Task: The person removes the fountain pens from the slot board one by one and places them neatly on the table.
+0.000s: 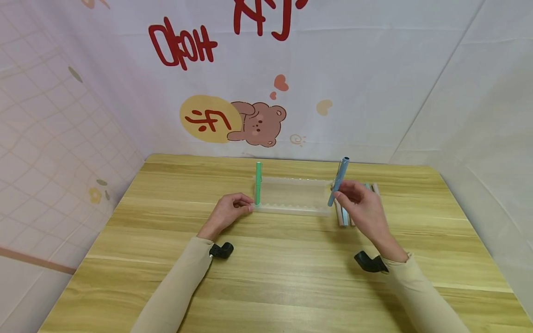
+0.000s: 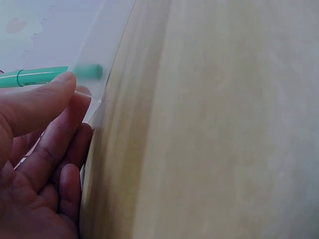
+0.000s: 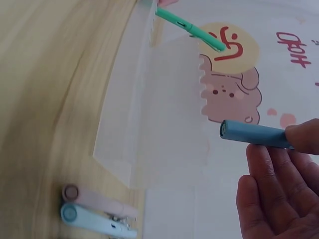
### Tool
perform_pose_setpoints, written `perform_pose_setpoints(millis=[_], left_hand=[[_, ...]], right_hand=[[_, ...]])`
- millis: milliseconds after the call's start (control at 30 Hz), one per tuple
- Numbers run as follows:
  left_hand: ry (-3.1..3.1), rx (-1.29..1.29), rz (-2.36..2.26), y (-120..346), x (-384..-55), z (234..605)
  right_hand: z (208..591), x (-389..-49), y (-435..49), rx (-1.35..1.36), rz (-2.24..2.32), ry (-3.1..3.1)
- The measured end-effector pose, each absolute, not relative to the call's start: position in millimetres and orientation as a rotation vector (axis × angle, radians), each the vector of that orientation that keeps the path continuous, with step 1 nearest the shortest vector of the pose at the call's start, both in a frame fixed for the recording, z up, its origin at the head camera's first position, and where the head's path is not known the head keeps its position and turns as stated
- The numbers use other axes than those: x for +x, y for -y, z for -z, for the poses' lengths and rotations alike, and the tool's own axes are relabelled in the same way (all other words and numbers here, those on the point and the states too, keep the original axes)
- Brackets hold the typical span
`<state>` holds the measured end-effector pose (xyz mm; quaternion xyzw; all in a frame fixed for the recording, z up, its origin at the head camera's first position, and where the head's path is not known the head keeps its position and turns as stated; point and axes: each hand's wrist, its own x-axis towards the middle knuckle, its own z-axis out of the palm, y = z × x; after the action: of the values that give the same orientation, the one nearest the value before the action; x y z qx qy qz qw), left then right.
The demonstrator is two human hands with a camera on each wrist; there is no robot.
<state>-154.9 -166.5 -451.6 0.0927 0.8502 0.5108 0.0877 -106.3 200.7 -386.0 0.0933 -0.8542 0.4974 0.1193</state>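
Note:
A translucent plastic pen rack point(image 1: 291, 211) with notched edges stands toward the back of the wooden table. At its left end a green pen point(image 1: 258, 185) is upright in the rack. My left hand point(image 1: 230, 212) pinches that end's front corner between thumb and fingers, close beside the green pen. Over the rack's right end, my right hand point(image 1: 365, 212) holds a blue pen point(image 1: 341, 171), slightly tilted, between thumb and fingers. In the right wrist view, the blue pen's near end point(image 3: 239, 131) points toward the rack and is apart from it.
Right of the rack, partly under my right hand, several pens lie side by side, among them a pink pen point(image 3: 99, 201) and a light blue pen point(image 3: 94, 219). A white cloth backdrop point(image 1: 354, 69) with a bear print rises behind the table point(image 1: 283, 277).

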Motion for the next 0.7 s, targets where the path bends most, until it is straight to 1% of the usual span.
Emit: perform_pose_setpoints(millis=[700], left_hand=[[-2.532, 0.254, -1.511, 164.4, -156.1, 451.2]], right_hand=[[387.7, -98.4, -245.1, 0.109, -1.420, 2.456]])
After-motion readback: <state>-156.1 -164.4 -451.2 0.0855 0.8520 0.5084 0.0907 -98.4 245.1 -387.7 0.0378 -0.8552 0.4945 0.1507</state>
